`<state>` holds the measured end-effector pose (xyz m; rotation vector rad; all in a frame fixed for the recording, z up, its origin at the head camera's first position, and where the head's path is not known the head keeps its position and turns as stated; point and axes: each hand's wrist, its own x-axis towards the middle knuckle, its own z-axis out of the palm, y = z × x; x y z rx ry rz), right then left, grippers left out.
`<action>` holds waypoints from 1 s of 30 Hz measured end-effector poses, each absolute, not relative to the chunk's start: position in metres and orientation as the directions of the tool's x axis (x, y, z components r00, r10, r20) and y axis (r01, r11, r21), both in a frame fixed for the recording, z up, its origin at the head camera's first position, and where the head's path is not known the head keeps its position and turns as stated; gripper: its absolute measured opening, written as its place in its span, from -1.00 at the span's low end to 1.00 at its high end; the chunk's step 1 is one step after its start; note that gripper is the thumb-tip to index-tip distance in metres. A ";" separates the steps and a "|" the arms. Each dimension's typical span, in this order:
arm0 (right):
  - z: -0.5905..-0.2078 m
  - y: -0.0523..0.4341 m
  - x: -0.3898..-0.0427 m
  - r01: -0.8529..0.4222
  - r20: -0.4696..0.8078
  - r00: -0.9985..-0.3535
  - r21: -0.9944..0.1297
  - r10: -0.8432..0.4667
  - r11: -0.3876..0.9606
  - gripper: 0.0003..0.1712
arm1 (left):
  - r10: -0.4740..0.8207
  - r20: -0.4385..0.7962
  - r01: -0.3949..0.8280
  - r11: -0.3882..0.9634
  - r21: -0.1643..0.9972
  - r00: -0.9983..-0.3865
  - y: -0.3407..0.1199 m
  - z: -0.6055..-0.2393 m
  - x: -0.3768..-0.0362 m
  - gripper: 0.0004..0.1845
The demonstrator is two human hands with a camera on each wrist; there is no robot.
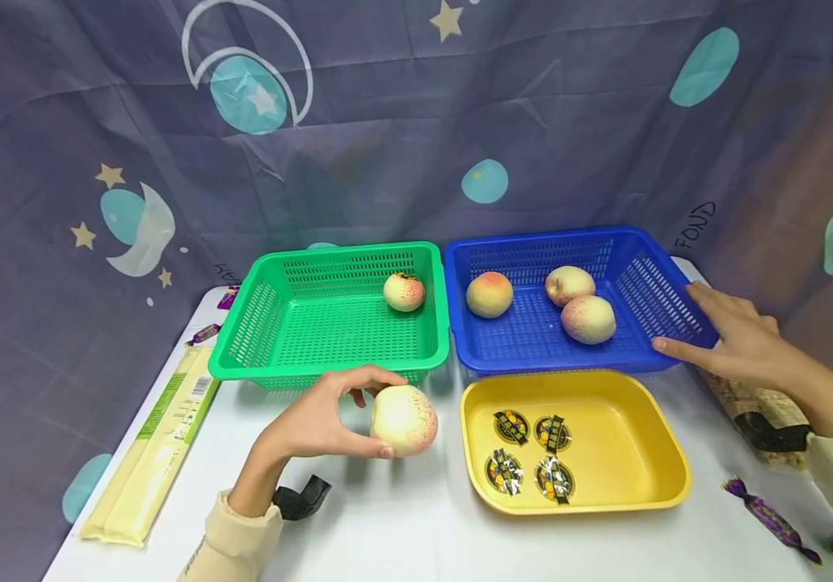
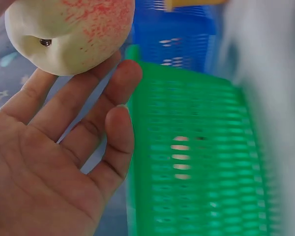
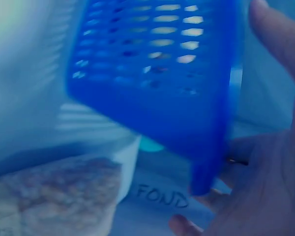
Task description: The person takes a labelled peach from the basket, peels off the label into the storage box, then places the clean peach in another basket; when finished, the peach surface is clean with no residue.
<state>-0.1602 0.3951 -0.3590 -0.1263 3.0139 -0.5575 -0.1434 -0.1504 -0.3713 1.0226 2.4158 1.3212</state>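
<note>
My left hand [image 1: 380,414] grips a pale peach [image 1: 403,419] with a red blush, thumb below and fingers curled over it, just above the table in front of the green basket [image 1: 241,323]. The left wrist view shows the peach [image 2: 71,34] resting on my fingertips [image 2: 123,78] beside the green basket [image 2: 196,157]. One peach [image 1: 404,292] lies in the green basket. Three peaches [image 1: 489,293] [image 1: 570,284] [image 1: 588,319] lie in the blue basket [image 1: 649,279]. My right hand [image 1: 685,327] rests on that basket's right rim with straight fingers. The right wrist view is blurred, with the blue basket [image 3: 152,88] next to my hand [image 3: 265,187].
A yellow tray [image 1: 649,436] holding several wrapped sweets stands in front of the blue basket. A long cream packet [image 1: 154,440] lies along the table's left edge. A clipped snack bag [image 1: 765,412] and a purple sweet [image 1: 768,517] lie at the right. A star-patterned cloth hangs behind.
</note>
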 end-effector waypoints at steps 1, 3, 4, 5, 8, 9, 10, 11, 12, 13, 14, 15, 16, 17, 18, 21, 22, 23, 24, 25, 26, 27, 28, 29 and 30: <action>-0.362 0.397 -0.160 -0.062 -0.076 -0.993 -0.353 -0.095 0.934 0.21 | 0.657 0.150 0.479 0.355 0.803 -0.739 -0.149 -0.366 -0.145 -0.27; -0.366 0.399 -0.160 -0.051 -0.106 -0.990 -0.352 -0.094 0.935 0.24 | 0.649 0.168 0.488 0.352 0.798 -0.742 -0.144 -0.355 -0.151 -0.28; -0.367 0.400 -0.160 -0.053 -0.109 -0.989 -0.357 -0.098 0.933 0.24 | 0.642 0.175 0.490 0.353 0.797 -0.746 -0.141 -0.349 -0.154 -0.28; -0.368 0.400 -0.161 -0.053 -0.112 -0.989 -0.365 -0.100 0.930 0.24 | 0.635 0.185 0.496 0.355 0.793 -0.750 -0.138 -0.345 -0.158 -0.29; -0.369 0.399 -0.162 -0.052 -0.115 -0.988 -0.382 -0.104 0.923 0.26 | 0.611 0.210 0.505 0.362 0.783 -0.764 -0.127 -0.332 -0.173 -0.31; -0.369 0.398 -0.163 -0.049 -0.120 -0.987 -0.388 -0.104 0.920 0.26 | 0.604 0.215 0.505 0.362 0.784 -0.768 -0.123 -0.329 -0.179 -0.31; -0.369 0.398 -0.163 -0.046 -0.126 -0.987 -0.393 -0.103 0.918 0.27 | 0.599 0.221 0.505 0.360 0.784 -0.770 -0.118 -0.326 -0.185 -0.31; -0.369 0.398 -0.163 -0.043 -0.130 -0.986 -0.399 -0.103 0.916 0.27 | 0.597 0.223 0.505 0.359 0.785 -0.771 -0.113 -0.323 -0.191 -0.32; -0.370 0.397 -0.163 -0.039 -0.136 -0.985 -0.405 -0.102 0.913 0.28 | 0.594 0.223 0.501 0.356 0.789 -0.773 -0.108 -0.320 -0.198 -0.32; -0.370 0.398 -0.163 -0.037 -0.140 -0.985 -0.410 -0.102 0.911 0.28 | 0.592 0.223 0.497 0.350 0.794 -0.774 -0.102 -0.317 -0.205 -0.33; -0.371 0.398 -0.163 -0.035 -0.143 -0.985 -0.412 -0.102 0.911 0.28 | 0.593 0.223 0.494 0.343 0.799 -0.773 -0.096 -0.314 -0.211 -0.34; -0.371 0.398 -0.163 -0.032 -0.148 -0.984 -0.416 -0.102 0.909 0.28 | 0.595 0.222 0.489 0.335 0.805 -0.773 -0.089 -0.311 -0.218 -0.35; -0.371 0.398 -0.163 -0.032 -0.148 -0.984 -0.420 -0.103 0.907 0.27 | 0.598 0.221 0.486 0.326 0.811 -0.770 -0.083 -0.309 -0.225 -0.35; -0.372 0.398 -0.163 -0.033 -0.149 -0.983 -0.426 -0.105 0.904 0.27 | 0.601 0.220 0.483 0.320 0.815 -0.769 -0.076 -0.308 -0.232 -0.36; -0.372 0.398 -0.163 -0.033 -0.149 -0.983 -0.431 -0.107 0.902 0.27 | 0.603 0.221 0.484 0.316 0.816 -0.766 -0.069 -0.306 -0.239 -0.37; -0.373 0.398 -0.163 -0.040 -0.145 -0.983 -0.444 -0.116 0.895 0.26 | 0.613 0.226 0.495 0.313 0.811 -0.757 -0.048 -0.304 -0.257 -0.38; -0.374 0.398 -0.163 -0.043 -0.143 -0.983 -0.448 -0.119 0.893 0.26 | 0.620 0.225 0.497 0.308 0.812 -0.752 -0.041 -0.304 -0.262 -0.38; -0.374 0.398 -0.163 -0.045 -0.142 -0.983 -0.451 -0.121 0.891 0.26 | 0.625 0.222 0.497 0.306 0.812 -0.748 -0.034 -0.304 -0.266 -0.37; -0.374 0.398 -0.163 -0.048 -0.137 -0.983 -0.452 -0.123 0.891 0.27 | 0.631 0.218 0.496 0.304 0.814 -0.745 -0.027 -0.304 -0.270 -0.36; -0.375 0.398 -0.163 -0.050 -0.134 -0.983 -0.453 -0.124 0.890 0.27 | 0.637 0.210 0.490 0.302 0.817 -0.742 -0.020 -0.305 -0.274 -0.36; -0.375 0.399 -0.162 -0.051 -0.132 -0.983 -0.455 -0.124 0.889 0.27 | 0.644 0.202 0.486 0.298 0.822 -0.738 -0.013 -0.306 -0.278 -0.35; -0.375 0.399 -0.162 -0.051 -0.131 -0.984 -0.457 -0.124 0.888 0.27 | 0.652 0.193 0.482 0.299 0.824 -0.733 -0.006 -0.307 -0.281 -0.35; -0.375 0.399 -0.162 -0.051 -0.129 -0.984 -0.457 -0.123 0.888 0.28 | 0.659 0.182 0.479 0.303 0.824 -0.730 0.000 -0.308 -0.284 -0.34; -0.375 0.399 -0.162 -0.050 -0.130 -0.984 -0.458 -0.122 0.887 0.28 | 0.665 0.170 0.479 0.313 0.820 -0.727 0.005 -0.310 -0.287 -0.34; -0.375 0.399 -0.161 -0.049 -0.129 -0.984 -0.460 -0.122 0.887 0.28 | 0.672 0.160 0.481 0.324 0.815 -0.723 0.011 -0.312 -0.290 -0.34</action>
